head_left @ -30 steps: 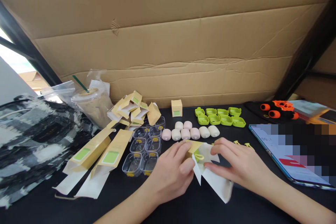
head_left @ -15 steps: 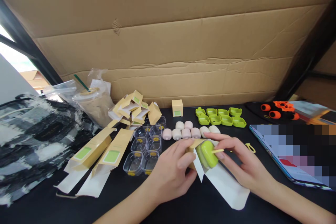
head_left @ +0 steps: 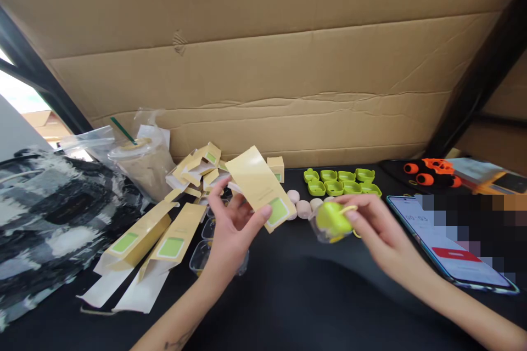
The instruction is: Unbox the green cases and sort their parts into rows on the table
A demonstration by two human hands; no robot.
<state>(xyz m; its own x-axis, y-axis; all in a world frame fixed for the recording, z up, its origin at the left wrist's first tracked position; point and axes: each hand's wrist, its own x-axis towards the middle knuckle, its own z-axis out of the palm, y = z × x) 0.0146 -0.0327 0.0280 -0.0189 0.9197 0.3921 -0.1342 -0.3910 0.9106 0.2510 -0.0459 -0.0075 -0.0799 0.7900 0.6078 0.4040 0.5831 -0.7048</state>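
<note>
My left hand (head_left: 230,227) holds a flattened tan carton (head_left: 260,186) with a green label, lifted above the black table. My right hand (head_left: 373,227) pinches a green case in a clear tray (head_left: 332,220), raised just right of the carton, a thin yellow loop sticking out by my fingers. Behind the two hands lie several pale pink and cream cases (head_left: 303,207) in a row, partly hidden. Clear plastic trays (head_left: 206,241) sit under my left wrist.
Several green case shells (head_left: 341,182) line the back. A small folded box (head_left: 276,167), a heap of tan cartons (head_left: 201,167), two flat cartons (head_left: 152,241), a bagged drink cup (head_left: 142,162), a patterned bag (head_left: 53,219), a phone (head_left: 444,247), orange-tipped gloves (head_left: 432,170). Cardboard wall behind.
The green case came fully out of the carton. My left hand lifted the emptied carton up and left, while my right hand carried the case up and right.
</note>
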